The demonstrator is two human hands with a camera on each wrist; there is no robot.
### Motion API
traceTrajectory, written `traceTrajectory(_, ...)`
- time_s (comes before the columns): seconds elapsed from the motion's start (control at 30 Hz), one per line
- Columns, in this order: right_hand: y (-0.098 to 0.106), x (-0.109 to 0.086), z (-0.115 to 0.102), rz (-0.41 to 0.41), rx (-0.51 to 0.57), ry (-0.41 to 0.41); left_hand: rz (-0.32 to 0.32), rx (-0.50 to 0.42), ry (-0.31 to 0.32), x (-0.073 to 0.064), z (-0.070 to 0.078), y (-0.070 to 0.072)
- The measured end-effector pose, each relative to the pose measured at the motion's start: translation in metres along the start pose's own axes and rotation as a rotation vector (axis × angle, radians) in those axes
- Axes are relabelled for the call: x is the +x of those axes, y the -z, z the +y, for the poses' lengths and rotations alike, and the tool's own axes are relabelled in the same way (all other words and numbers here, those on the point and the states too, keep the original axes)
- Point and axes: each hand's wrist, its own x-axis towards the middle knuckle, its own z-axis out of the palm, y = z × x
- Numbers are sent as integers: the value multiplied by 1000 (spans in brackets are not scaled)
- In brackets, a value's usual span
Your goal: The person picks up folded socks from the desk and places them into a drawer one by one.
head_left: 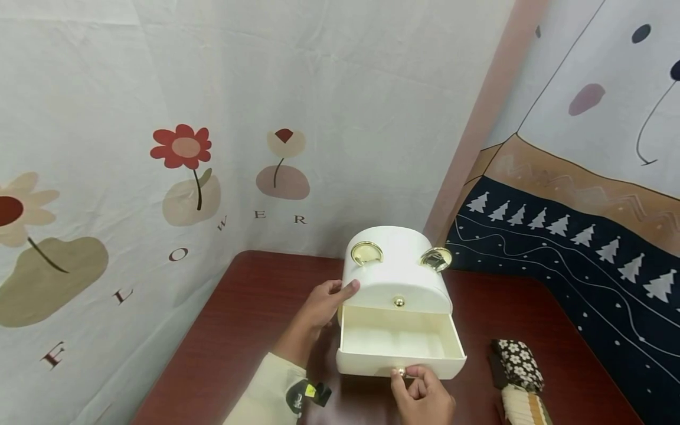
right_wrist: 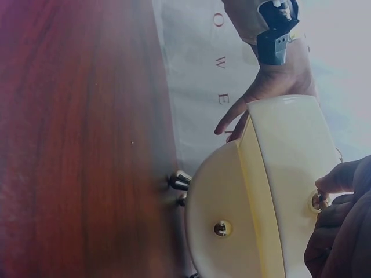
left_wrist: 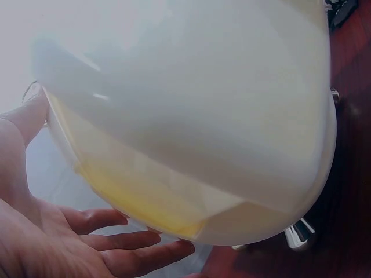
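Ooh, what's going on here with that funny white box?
Someone's right hand pinches the gold knob on the lower drawer of a white box with gold ears. The drawer stands open, with nothing showing inside. The left hand rests against the box's side. The box sits on a reddish-brown table, and patterned cloths lie off to the right.
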Motion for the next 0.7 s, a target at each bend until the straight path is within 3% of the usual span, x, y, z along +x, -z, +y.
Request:
traceTrajectory(0.3,6,-8,-2,11,0,-12,3,5,-53,-2,1,1)
traceTrajectory(0.47,9,-12,-4,-20,-21,-53,4,7,-56,-2,0,1)
traceTrajectory(0.7,14,-14,-3,7,-35,-47,2,0,-58,-2,-1,0)
